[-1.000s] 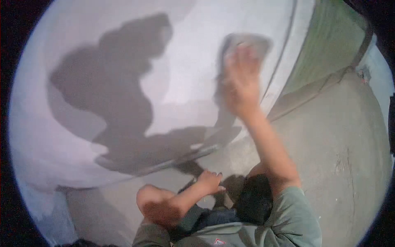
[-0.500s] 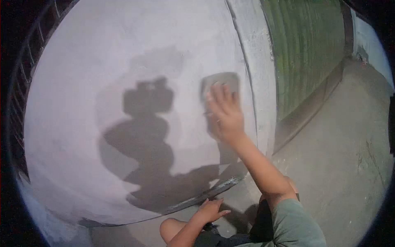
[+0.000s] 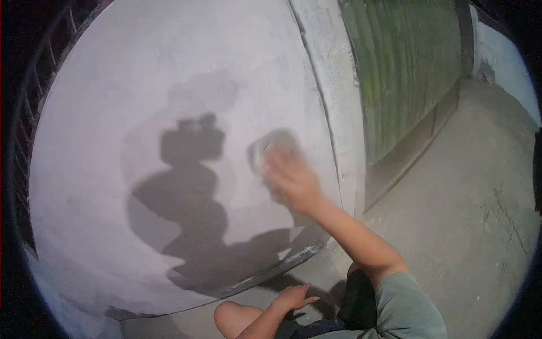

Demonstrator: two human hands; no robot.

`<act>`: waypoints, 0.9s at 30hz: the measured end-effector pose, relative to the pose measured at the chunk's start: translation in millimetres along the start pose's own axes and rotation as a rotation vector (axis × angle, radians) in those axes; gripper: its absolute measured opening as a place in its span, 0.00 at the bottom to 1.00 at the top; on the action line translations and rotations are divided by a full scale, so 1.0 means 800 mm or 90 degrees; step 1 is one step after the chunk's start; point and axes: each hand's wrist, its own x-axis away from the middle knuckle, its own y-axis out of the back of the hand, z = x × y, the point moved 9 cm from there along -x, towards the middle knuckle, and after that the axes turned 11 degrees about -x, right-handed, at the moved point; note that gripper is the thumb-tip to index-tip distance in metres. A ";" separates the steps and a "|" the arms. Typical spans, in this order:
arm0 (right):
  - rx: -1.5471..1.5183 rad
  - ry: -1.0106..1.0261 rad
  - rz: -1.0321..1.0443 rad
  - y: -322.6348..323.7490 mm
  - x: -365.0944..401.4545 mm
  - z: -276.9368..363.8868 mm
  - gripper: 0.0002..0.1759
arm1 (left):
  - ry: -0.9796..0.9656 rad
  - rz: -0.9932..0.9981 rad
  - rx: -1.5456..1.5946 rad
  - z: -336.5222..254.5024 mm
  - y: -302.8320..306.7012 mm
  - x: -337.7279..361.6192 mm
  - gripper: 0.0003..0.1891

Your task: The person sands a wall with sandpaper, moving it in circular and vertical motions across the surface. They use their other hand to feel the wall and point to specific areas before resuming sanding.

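My right hand (image 3: 291, 178) presses a grey, roughly square piece of sandpaper (image 3: 285, 138) flat against the pale wall (image 3: 265, 96). Motion blurs the fingers and the piece. Much of the piece is hidden under the palm. Low in the view, near my bent knee, my left hand (image 3: 294, 298) is open and holds nothing, its thumb apart from the fingers. It is close to the foot of the wall.
A crack runs down the wall to the right of my right hand. Beyond it stands a green ridged door (image 3: 403, 79). Grey concrete floor (image 3: 446, 226) spreads out at the right. A dark metal grille (image 3: 42, 96) edges the far left. My shadow falls on the wall.
My right hand has slid down and left across the wall with the sandpaper. My left hand has shifted slightly lower, and the whole view has moved a little.
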 end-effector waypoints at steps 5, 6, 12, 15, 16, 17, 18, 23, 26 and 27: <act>0.050 -0.050 -0.141 0.040 -0.004 -0.039 0.30 | 0.017 0.069 -0.043 -0.002 -0.014 -0.010 0.46; 0.083 -0.143 -0.191 0.055 -0.003 -0.050 0.29 | 0.016 0.063 -0.032 -0.003 -0.014 -0.011 0.46; 0.070 0.023 0.069 -0.030 0.035 -0.011 0.29 | 0.007 0.098 -0.022 0.001 -0.023 -0.005 0.46; 0.081 0.007 -0.110 0.013 0.012 -0.032 0.27 | 0.033 0.078 -0.039 -0.002 -0.006 0.002 0.46; 0.089 -0.092 -0.189 0.037 0.009 -0.042 0.25 | 0.016 0.060 -0.024 -0.009 0.003 0.003 0.46; 0.106 -0.105 -0.195 0.036 0.009 -0.040 0.25 | -0.003 0.043 -0.009 -0.015 0.007 0.004 0.46; 0.124 -0.117 -0.203 0.036 0.010 -0.038 0.24 | -0.005 0.040 -0.006 -0.016 0.004 0.003 0.46; 0.087 0.030 0.025 -0.018 0.018 -0.010 0.24 | 0.019 0.061 -0.038 -0.008 -0.001 0.006 0.43; 0.087 -0.037 -0.242 0.038 -0.031 -0.025 0.27 | -0.018 0.057 -0.039 -0.009 -0.002 -0.010 0.42; 0.131 -0.039 -0.245 0.037 -0.056 -0.014 0.28 | -0.042 -0.017 -0.064 -0.011 -0.002 -0.014 0.42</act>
